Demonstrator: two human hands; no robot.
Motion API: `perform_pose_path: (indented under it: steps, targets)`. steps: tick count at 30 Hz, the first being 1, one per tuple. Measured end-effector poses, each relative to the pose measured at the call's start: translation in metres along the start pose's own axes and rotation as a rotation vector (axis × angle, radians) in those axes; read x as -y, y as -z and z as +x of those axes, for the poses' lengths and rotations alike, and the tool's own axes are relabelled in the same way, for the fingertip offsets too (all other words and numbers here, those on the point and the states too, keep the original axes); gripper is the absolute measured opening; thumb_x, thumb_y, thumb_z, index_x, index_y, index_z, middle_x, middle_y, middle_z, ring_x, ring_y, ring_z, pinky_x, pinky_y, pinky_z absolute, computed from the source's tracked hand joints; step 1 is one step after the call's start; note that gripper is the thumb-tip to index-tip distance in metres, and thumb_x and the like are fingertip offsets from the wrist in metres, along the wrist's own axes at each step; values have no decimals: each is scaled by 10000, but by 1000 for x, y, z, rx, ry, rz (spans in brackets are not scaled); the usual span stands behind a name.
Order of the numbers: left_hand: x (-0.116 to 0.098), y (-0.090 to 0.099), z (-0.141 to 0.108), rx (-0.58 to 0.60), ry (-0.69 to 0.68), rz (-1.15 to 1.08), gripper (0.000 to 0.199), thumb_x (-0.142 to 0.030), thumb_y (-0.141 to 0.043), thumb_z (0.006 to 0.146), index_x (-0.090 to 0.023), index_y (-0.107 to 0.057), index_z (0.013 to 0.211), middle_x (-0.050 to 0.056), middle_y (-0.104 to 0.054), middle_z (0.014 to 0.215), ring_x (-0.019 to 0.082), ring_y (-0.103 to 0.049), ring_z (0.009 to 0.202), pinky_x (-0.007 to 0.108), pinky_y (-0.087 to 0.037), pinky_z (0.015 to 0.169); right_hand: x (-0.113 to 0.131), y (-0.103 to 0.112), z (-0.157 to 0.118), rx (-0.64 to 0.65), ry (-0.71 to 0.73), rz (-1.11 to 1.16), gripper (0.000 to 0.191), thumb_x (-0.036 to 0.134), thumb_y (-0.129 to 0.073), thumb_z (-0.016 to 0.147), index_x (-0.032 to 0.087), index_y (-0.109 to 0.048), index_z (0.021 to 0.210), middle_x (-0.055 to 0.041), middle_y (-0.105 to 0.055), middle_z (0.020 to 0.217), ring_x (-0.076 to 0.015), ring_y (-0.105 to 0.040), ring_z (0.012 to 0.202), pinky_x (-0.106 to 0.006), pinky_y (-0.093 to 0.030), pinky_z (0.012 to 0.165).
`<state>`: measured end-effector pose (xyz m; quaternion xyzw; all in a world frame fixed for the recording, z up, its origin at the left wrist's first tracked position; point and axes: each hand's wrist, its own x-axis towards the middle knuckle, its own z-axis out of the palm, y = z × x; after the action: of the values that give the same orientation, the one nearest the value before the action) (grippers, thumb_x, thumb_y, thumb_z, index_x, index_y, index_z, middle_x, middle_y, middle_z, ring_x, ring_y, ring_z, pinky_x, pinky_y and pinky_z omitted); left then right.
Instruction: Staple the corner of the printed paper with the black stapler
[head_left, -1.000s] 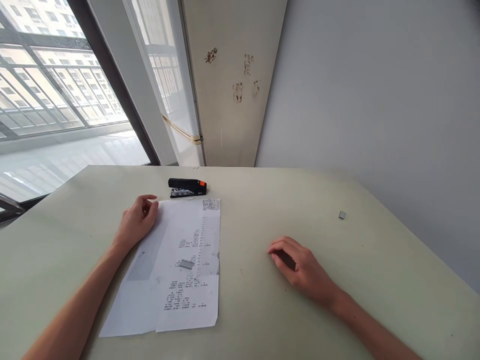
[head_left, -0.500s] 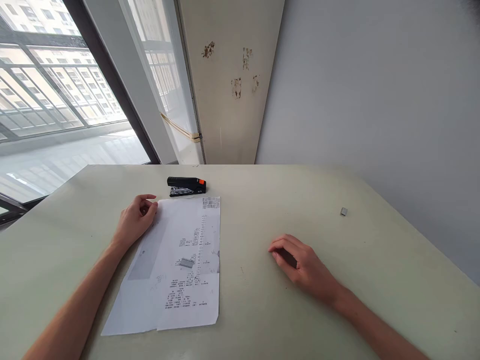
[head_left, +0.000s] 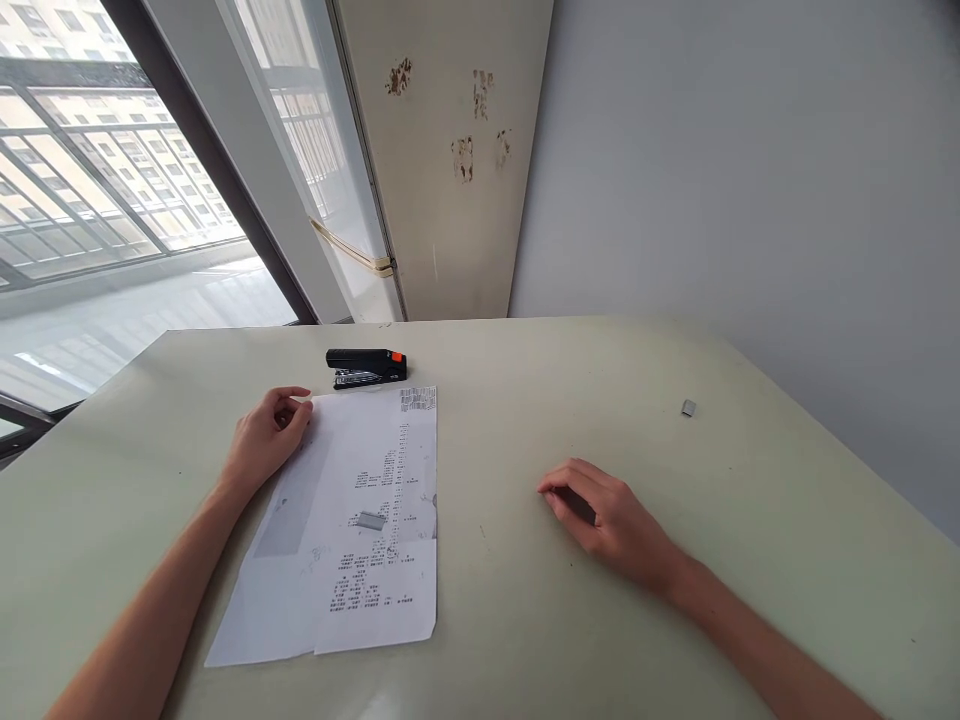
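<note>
My left hand (head_left: 266, 440) rests on its side at the upper left edge of a printed paper sheet (head_left: 390, 590), touching it, with curved fingers and a gap between thumb and forefinger. Nothing is held there. My right hand (head_left: 600, 515) lies on the bare tabletop to the right of the paper, loosely curled and empty, its thumb tip close to the forefinger. Just beyond the paper's far edge stands a black stapler (head_left: 367, 367) with an orange mark. On the print lies a grey ridged strip (head_left: 371, 521), which looks like a stick of staples.
A shorter grey piece (head_left: 688, 408) sits far right on the pale table (head_left: 487, 640). Behind the table are a cabinet-like panel (head_left: 450, 230) with brown marks, a grey wall (head_left: 712, 150) and, at the left, a window (head_left: 112, 170) with railings outside.
The camera view has shifted slightly. Both hands, the paper, the stapler and the grey pieces keep their places on the table.
</note>
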<state>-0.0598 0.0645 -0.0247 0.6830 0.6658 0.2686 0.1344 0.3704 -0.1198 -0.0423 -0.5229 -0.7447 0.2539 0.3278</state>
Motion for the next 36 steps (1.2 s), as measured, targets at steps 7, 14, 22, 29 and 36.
perform_pose_path:
  steps: [7,14,22,29,36]
  targets:
    - [-2,0,0,-4,0,19,337,-479,-545,906,-249,-642,1133,18,-731,890,198,-626,739,339,-494,783,-3,0,-2,5,5,7,205,270,-459,1073,254,-661,1041,-69,-706,977,-203,-656,814,-334,-548,680]
    - [-6,0,2,-18,-25,51,347,-490,-531,911,-235,-635,1123,32,-706,873,211,-625,747,349,-504,769,0,1,0,-2,9,40,194,251,-472,1056,243,-659,1004,-60,-697,959,-195,-651,824,-301,-524,629]
    - [-37,5,38,-181,-423,286,593,-565,-577,906,-185,-538,1359,215,-450,1443,394,-452,1335,560,-355,1141,-2,2,1,-12,29,50,175,223,-482,1034,237,-655,1004,-50,-689,941,-185,-630,785,-318,-520,655]
    - [-66,-6,75,168,-543,391,439,-583,-578,913,-231,-661,1162,146,-719,1175,377,-554,1260,539,-329,1126,-5,1,0,-18,34,56,170,214,-487,1024,237,-653,994,-41,-690,952,-176,-632,789,-318,-528,686]
    - [-88,-5,67,125,-530,415,354,-484,-532,969,-215,-642,1170,132,-748,1164,341,-668,1087,508,-403,1043,-6,2,1,-12,30,81,162,226,-500,1019,248,-658,989,-41,-699,953,-184,-636,792,-326,-526,683]
